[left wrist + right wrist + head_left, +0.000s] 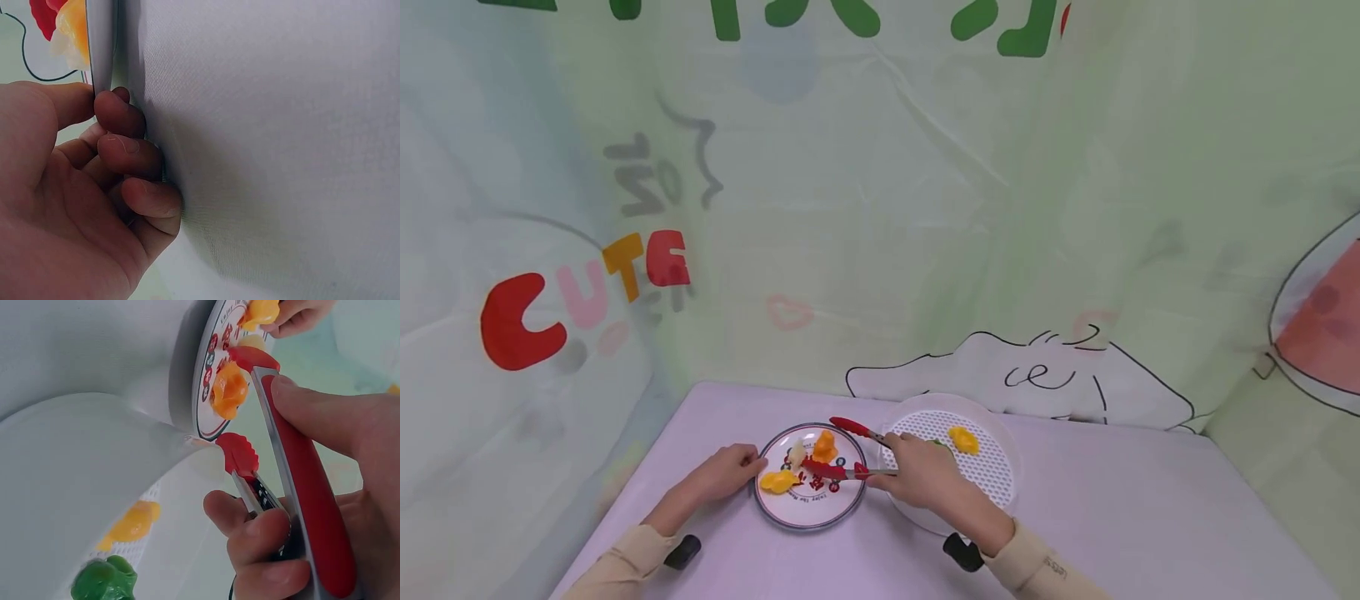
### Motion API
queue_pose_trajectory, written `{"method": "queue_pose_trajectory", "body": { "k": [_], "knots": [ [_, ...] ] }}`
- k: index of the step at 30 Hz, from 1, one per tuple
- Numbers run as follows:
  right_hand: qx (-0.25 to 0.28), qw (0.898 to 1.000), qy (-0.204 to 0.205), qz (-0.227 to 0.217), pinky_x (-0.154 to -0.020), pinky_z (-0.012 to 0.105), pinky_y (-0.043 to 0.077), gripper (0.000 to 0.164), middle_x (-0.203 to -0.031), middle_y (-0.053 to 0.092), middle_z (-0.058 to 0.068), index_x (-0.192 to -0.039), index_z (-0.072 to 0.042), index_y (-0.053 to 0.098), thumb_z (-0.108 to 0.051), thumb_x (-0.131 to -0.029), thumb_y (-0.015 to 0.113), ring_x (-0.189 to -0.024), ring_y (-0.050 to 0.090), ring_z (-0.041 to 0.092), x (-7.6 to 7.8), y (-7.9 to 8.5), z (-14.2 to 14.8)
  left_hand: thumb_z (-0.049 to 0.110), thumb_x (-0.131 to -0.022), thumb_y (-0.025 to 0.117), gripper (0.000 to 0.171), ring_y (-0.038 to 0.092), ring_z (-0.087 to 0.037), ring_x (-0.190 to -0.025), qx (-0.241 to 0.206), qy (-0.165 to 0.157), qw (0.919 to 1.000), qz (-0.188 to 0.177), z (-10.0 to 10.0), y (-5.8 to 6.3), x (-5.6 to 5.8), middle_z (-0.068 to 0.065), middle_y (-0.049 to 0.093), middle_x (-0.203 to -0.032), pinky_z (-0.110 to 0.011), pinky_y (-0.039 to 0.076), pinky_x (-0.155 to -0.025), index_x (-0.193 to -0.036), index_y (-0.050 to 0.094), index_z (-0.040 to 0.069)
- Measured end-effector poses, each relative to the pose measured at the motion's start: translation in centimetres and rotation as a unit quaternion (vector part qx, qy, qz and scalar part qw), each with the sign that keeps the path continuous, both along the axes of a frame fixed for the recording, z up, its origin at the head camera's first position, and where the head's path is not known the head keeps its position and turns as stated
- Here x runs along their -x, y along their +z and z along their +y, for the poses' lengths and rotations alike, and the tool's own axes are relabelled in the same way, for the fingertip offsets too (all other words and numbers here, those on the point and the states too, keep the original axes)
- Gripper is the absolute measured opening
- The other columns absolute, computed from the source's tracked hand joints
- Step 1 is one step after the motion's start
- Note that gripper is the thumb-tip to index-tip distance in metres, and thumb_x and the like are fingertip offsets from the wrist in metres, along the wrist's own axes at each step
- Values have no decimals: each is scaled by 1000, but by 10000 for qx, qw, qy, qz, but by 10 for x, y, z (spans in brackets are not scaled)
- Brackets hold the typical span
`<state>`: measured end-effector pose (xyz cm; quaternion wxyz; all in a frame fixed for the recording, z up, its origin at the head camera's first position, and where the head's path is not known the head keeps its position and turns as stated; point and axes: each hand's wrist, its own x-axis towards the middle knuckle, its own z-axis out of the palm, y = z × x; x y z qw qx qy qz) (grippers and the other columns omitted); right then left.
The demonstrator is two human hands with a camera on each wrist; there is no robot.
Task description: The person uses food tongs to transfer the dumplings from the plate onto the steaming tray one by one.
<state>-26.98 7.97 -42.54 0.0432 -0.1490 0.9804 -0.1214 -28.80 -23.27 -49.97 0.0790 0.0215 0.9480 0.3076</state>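
Note:
My left hand (727, 472) pinches the left rim of a white plate (782, 514) between thumb and fingers, as the left wrist view shows. In my right hand (925, 473) is a pair of tongs with red tips (826, 469), spread apart. One tip is over the plate beside a pale piece (796, 454); the other (237, 453) is past the rim, near the basket. An orange glossy lumpy piece (229, 390) and a yellow one (778, 482) also lie on the plate. Nothing shows between the tong tips.
Right of the plate stands a round white basket (1011, 467) with a perforated bottom. Inside are a yellow piece (964, 440) and a green glossy piece (105, 579), partly behind my right hand in the head view. A printed curtain (865, 208) hangs behind the pale table (1112, 517).

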Motion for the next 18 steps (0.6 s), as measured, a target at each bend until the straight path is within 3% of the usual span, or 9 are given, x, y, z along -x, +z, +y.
{"method": "queue_pose_trajectory", "body": {
  "k": [10, 18],
  "knots": [
    [70, 9994, -75, 317, -64, 31, 53, 54, -100, 73, 6, -123, -12, 68, -43, -82, 81, -74, 56, 19, 4, -6, 6, 27, -100, 61, 21, 49, -16, -70, 55, 14, 10000, -59, 0, -5, 4, -3, 51, -72, -28, 41, -63, -87, 59, 10],
    [197, 9988, -44, 442, -59, 27, 48, 49, -98, 73, 4, -122, -12, 69, -43, -84, 79, -69, 54, 17, 6, -12, 10, 27, -100, 62, 22, 49, -16, -71, 48, 40, 10000, -20, 0, -7, 4, -3, 51, -72, -28, 41, -64, -87, 58, 10]
  ]
}}
